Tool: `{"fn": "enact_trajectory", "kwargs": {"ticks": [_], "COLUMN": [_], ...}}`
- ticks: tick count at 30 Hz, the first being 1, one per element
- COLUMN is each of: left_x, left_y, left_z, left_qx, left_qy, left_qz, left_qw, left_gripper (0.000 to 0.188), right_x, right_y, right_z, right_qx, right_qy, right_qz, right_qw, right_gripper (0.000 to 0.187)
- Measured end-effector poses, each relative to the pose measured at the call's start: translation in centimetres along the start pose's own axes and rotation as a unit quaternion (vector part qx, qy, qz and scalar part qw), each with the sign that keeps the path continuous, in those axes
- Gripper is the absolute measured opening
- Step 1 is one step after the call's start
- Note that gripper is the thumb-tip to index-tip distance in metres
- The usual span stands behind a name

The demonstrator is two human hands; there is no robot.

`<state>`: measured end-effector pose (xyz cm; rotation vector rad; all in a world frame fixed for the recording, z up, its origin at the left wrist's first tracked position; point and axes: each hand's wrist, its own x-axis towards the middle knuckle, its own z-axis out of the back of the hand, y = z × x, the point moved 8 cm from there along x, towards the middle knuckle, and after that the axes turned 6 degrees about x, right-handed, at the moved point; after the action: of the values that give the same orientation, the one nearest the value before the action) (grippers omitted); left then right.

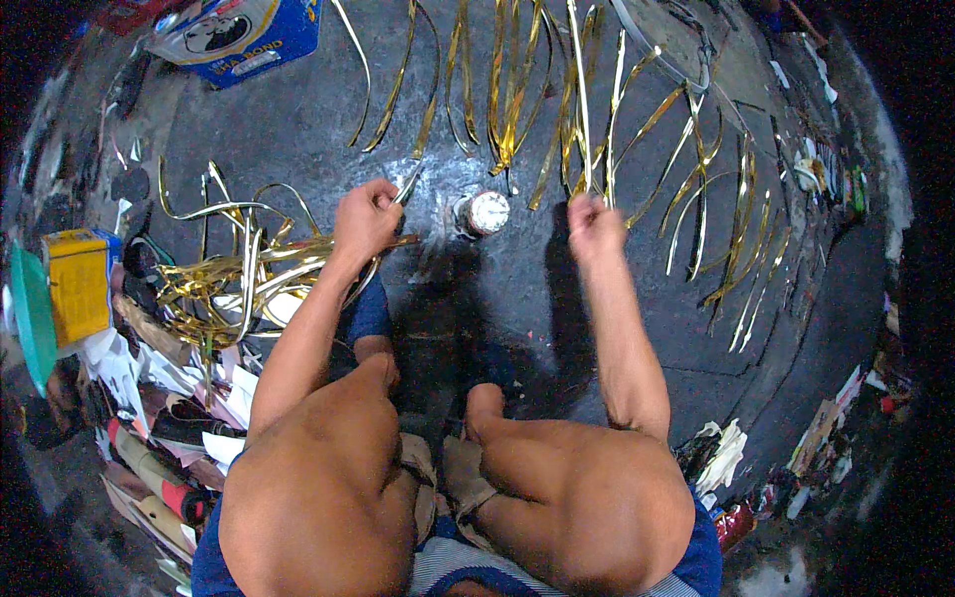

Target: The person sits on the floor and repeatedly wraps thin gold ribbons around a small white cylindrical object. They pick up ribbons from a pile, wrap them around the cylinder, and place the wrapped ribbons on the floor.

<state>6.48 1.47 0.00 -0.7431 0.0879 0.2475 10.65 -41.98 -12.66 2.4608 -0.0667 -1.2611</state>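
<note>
My left hand [366, 217] is closed in a pinch on a thin shiny strip [406, 187], left of a small round can with a white, smeared top [487, 212]. Right of the can, my right hand [597, 229] is slightly blurred, its fingers drawn together at the near end of a long, straight gold strip [582, 99]. Other gold strips [505, 119] lie side by side across the far floor, several curling to the right. Beneath and beside my left forearm is a tangled heap of gold strips [239, 274].
A blue box-shaped container [269, 60] stands at the far left. Nearer on the left are a yellow tin [82, 289] and a teal lid-like piece [30, 318]. Paper and material scraps [149, 398] litter the left side; more scraps [724, 453] lie near my right knee.
</note>
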Motion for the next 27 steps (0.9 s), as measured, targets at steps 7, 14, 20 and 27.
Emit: {"fn": "enact_trajectory", "kwargs": {"ticks": [7,14,20,27], "left_x": [-0.5,-1.5,-3.6,-7.3], "left_y": [-0.7,0.6,0.1,-0.2], "left_z": [0.3,-2.8,-5.6,-5.0], "left_qx": [-0.26,-0.426,-0.558,-0.717], "left_qy": [0.177,0.245,0.292,0.353], "left_qz": [0.048,0.181,0.176,0.225], "left_qw": [0.948,0.852,0.756,0.558], "left_gripper": [0.028,0.036,0.036,0.049], "right_x": [-20.7,-18.5,-21.3,-22.2], "right_y": [-14.4,-11.8,-11.6,-11.3], "right_z": [-12.1,-11.8,-13.9,-13.0], "right_qx": [-0.685,-0.592,-0.45,-0.584], "right_qy": [0.348,0.244,0.306,0.246], "right_qz": [0.334,0.294,0.326,0.442], "right_qw": [0.546,0.71,0.773,0.635], "right_gripper": [0.083,0.059,0.055,0.058]}}
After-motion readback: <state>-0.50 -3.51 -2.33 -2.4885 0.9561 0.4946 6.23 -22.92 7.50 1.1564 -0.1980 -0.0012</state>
